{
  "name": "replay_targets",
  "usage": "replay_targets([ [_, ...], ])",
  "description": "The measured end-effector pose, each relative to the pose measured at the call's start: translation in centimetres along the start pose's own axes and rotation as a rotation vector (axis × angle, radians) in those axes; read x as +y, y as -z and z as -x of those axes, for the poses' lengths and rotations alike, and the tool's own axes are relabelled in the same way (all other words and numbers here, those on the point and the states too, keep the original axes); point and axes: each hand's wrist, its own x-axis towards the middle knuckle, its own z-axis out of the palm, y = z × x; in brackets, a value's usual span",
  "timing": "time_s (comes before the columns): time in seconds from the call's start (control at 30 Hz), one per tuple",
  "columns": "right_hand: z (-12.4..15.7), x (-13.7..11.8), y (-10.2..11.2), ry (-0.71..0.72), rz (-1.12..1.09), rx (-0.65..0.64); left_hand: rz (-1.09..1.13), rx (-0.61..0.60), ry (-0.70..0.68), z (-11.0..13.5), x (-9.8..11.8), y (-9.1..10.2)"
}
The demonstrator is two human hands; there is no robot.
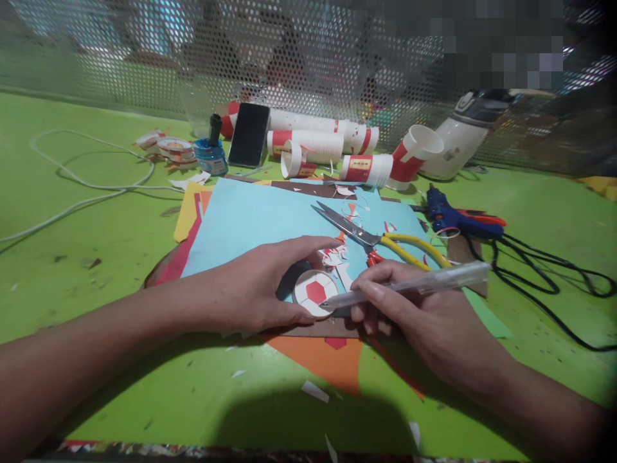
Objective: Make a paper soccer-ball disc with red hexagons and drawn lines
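A round white disc [301,290] with a red hexagon and thin dark lines around it lies low over the stacked paper. My left hand [255,286] curves around its left side, with the thumb at its near edge and the index finger stretched out beyond it. Between the fingers of my right hand [409,315] is a clear pen [434,280], its tip touching the disc near the hexagon's lower edge. Scissors with yellow handles [366,238] rest half open on the light blue paper [250,215], next to white and red paper scraps [337,258].
White and red paper cups [366,169] lie at the back beside a phone [249,135] and a blue bottle [211,157]. A blue glue gun [457,218] with a black cord sits right. A white jug [456,145] stands behind it. A white cable [91,186] loops on the left.
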Motion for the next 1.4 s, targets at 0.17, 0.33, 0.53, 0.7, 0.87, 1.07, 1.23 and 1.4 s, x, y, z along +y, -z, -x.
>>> replay_targets([
  [0.17, -0.01, -0.07, -0.08, -0.009, 0.019, -0.009, 0.002, -0.003, 0.000, -0.06, 0.04, 0.09],
  [0.33, 0.11, -0.16, -0.02, -0.003, 0.056, -0.006, 0.009, 0.000, 0.008, 0.01, 0.23, 0.07],
  [0.53, -0.05, -0.18, 0.05, -0.020, 0.028, -0.022, -0.005, 0.002, 0.001, 0.04, 0.14, 0.01],
  [0.7, 0.01, -0.01, 0.08, -0.025, -0.043, -0.006, 0.000, -0.002, -0.006, 0.06, 0.10, 0.03],
  [0.87, 0.11, 0.11, -0.08, -0.018, -0.041, 0.005, 0.004, -0.004, -0.009, 0.04, 0.12, 0.08],
  [1.07, 0.11, -0.15, -0.02, -0.006, 0.022, 0.001, 0.004, 0.004, -0.007, 0.02, 0.03, 0.03],
  [1.23, 0.13, -0.50, -0.08, -0.022, 0.054, -0.011, -0.002, 0.000, -0.004, -0.04, 0.10, 0.00],
  [1.4, 0.10, -0.69, -0.20, -0.050, 0.071, -0.008, -0.008, 0.002, -0.007, 0.04, 0.10, -0.01],
])
